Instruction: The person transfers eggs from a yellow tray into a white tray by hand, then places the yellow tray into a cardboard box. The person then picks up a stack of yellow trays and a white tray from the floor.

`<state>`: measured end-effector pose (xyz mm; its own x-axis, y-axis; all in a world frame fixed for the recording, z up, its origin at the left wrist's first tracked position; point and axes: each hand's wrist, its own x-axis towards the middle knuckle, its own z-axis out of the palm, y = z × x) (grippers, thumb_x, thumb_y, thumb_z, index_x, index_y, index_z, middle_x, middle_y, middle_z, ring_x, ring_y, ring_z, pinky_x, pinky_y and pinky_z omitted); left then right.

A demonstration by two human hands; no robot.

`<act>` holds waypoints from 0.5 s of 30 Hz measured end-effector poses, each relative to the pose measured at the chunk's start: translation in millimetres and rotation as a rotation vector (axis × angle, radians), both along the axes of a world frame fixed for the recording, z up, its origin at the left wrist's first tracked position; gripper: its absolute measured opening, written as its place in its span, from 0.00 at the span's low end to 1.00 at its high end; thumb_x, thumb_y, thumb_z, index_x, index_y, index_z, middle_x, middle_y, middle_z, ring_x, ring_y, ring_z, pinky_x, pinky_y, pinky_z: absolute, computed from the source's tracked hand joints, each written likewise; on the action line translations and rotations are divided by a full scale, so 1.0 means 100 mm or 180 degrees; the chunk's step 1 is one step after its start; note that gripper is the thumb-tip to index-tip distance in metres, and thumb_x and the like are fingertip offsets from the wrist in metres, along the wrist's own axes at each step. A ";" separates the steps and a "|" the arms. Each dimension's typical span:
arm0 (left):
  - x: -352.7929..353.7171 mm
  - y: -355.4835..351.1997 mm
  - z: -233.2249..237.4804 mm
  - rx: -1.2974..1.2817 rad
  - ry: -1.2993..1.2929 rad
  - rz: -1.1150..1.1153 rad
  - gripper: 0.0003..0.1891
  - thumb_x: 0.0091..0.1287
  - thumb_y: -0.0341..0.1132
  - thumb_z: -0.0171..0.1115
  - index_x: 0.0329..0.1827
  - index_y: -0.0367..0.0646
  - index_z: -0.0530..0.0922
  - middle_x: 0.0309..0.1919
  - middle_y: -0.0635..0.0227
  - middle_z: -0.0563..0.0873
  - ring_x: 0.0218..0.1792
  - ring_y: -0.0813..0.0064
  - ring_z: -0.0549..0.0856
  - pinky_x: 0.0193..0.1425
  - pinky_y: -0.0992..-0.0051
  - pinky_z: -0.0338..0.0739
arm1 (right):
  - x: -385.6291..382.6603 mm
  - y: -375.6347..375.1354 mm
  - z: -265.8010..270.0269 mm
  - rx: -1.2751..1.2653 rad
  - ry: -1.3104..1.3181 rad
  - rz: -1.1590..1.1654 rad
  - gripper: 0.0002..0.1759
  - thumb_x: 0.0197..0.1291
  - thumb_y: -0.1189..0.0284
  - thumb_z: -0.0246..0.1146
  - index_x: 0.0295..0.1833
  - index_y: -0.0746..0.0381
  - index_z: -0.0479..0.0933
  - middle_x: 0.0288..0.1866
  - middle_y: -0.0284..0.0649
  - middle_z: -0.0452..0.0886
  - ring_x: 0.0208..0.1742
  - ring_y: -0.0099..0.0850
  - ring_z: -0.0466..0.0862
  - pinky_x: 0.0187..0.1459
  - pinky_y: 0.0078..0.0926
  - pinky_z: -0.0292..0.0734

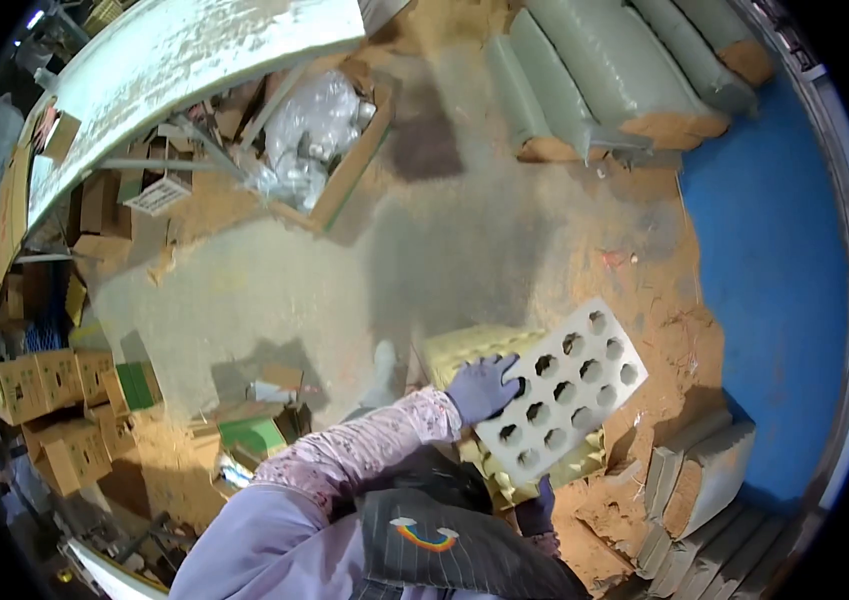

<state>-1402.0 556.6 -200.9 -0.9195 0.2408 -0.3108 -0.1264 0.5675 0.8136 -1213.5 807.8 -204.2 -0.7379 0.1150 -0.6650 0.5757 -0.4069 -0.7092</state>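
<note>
A white board with rows of round holes [572, 400] lies tilted in front of my body, on top of pale yellow, bumpy egg trays [574, 462]. More of the yellow egg tray shows past the board's far left side. My left hand [484, 388], in a grey-purple glove, grips the board's left edge, fingers over the top. At the near edge of the egg trays is my right hand [536, 510], in a darker-looking glove. Its fingers reach up against the tray edge and are partly hidden underneath.
Green-grey wrapped bags [614, 70] stand at the far right, with grey packs [694, 480] nearer. A blue mat [769, 270] runs along the right. Brown crumbs [664, 330] cover the floor. A white-topped table [194, 50], a box of clear plastic [309, 140] and cartons [49, 385] are leftward.
</note>
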 end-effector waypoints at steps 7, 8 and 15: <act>-0.35 -1.19 -0.87 0.0575 0.1760 0.0677 0.18 0.62 0.34 0.66 0.54 0.41 0.75 0.29 0.54 0.83 0.31 0.52 0.83 0.37 0.59 0.80 | -0.74 -0.32 -0.01 0.0222 -0.0181 -0.0030 0.25 0.80 0.59 0.44 0.65 0.68 0.72 0.54 0.43 0.82 0.50 0.34 0.84 0.52 0.30 0.80; -0.48 -1.46 -0.57 0.1099 -0.0343 0.1516 0.17 0.70 0.45 0.61 0.52 0.41 0.76 0.25 0.61 0.81 0.25 0.62 0.81 0.29 0.65 0.78 | -0.91 -0.40 -0.03 0.0323 -0.0165 -0.0088 0.25 0.80 0.59 0.43 0.64 0.67 0.73 0.52 0.43 0.84 0.47 0.32 0.85 0.49 0.28 0.80; -0.71 -2.65 -0.93 0.2843 -0.1234 0.4617 0.25 0.72 0.63 0.55 0.47 0.49 0.80 0.28 0.68 0.82 0.24 0.75 0.77 0.23 0.73 0.68 | -2.02 -0.70 -0.68 -0.0915 0.0500 -0.0345 0.28 0.79 0.56 0.44 0.74 0.63 0.64 0.71 0.44 0.72 0.67 0.40 0.76 0.66 0.41 0.74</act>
<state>-1473.1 291.5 -294.4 -0.4373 -0.4336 -0.7879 -0.3280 -0.7388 0.5887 -1415.9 738.2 -271.9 -0.8276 0.0228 -0.5608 0.4110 -0.6558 -0.6332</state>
